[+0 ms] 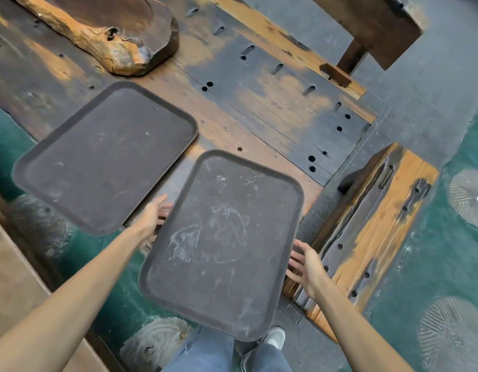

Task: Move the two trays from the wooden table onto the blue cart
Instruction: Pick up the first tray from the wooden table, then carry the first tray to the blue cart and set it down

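Two dark, matte rectangular trays with rounded corners and shallow raised rims are sitting at the near end of a weathered wooden desk (259, 103), its planks worn to orange grain in patches and pocked with round holes and slanted slots. The near tray (221, 245), smeared with pale whitish scuffs, is jutting well past the desk's edge toward the person; the left hand (153, 213) is pressing against its left long edge with fingers (165, 210) curling underneath, and the right hand (307, 267) is meeting the right edge with fingers (294, 257) spread open and tucking beneath the rim — gripping it from both sides. The far tray (106, 157) is lying untouched to the left, angled, one corner overhanging the desk. Beyond it a gnarled, glossy slab of natural wood (111, 30) is resting on the planks. A wooden bench (366, 232) is standing close on the right, beside the right hand. Below, teal patterned flooring (447, 264), jeans and a pale shoe (275, 338) are showing — no blue cart in view.
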Available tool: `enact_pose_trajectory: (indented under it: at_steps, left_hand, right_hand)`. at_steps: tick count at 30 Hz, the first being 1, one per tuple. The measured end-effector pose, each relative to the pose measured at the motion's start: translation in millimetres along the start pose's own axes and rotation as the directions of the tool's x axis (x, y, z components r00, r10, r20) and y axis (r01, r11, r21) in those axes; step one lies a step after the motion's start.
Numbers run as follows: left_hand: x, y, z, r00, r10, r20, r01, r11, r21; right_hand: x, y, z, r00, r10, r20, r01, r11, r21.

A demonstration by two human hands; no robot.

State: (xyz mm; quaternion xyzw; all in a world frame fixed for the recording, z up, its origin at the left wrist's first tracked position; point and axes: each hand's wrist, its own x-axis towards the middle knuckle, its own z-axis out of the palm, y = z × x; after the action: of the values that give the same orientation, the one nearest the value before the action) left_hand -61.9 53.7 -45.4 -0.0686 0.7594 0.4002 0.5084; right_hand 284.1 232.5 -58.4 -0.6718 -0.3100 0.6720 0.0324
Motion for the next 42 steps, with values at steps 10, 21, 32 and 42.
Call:
enact_pose_trajectory:
  at_steps: [10, 21, 32, 42]
  left_hand:
    - [-35.3, -16.5, -1.5, 0.997, -0.072, -0.012, 0.069, 0.983, -0.169]
    - [-127.8, -91.0, -4.2, 0.988, -0.062, -0.143, 0.009, 0.938, -0.346]
    - [-285.6, -220.7, 32.9, 0.926, -0.177, -0.335, -0.076, 0.779, -0.623]
    - [-420.5, -378.8, 60.9, 0.777, -0.339, -0.531, -0.317, 0.517, -0.795]
  right_hand:
    - [4.1, -11.5, -18.1, 0.998, -0.036, 0.046, 0.038, 0.998, -0.049]
    - [-6.2, -33.4, -21.7, 0.974, -0.104, 0.204, 0.152, 0.959, -0.238]
    - [-52.9, -36.3, -14.1, 0.837, -0.016, 0.546, 0.330, 0.811, -0.482]
    - [-128.7, 58.4, 45.1, 0.691, 0.145, 0.708, 0.502, 0.608, -0.615]
